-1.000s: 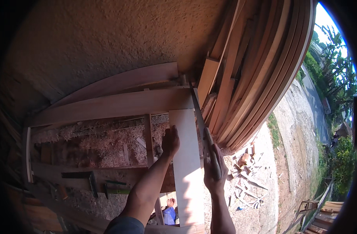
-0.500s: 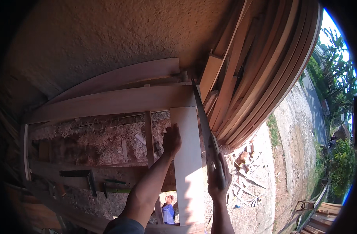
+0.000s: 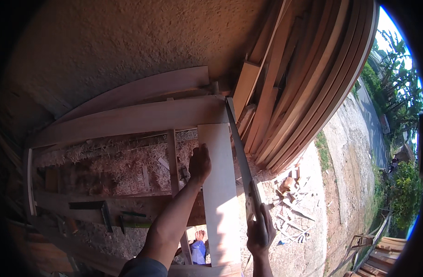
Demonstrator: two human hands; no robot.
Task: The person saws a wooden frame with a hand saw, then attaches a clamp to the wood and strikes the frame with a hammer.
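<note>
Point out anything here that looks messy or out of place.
Wood offcuts lie strewn at odd angles to the right of the right hand, untidy next to the long boards ranged side by side. Loose shavings also litter the space seen through the wooden frame. Nothing looks clearly damaged.

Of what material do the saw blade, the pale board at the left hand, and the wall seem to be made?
Saw blade: probably bare metal, being thin, grey and smooth-looking.
Pale board: most likely wood, apparently planed and unvarnished; its face looks flat and matte.
Wall: perhaps rough plaster or earth render; its brown surface is uneven.
</note>
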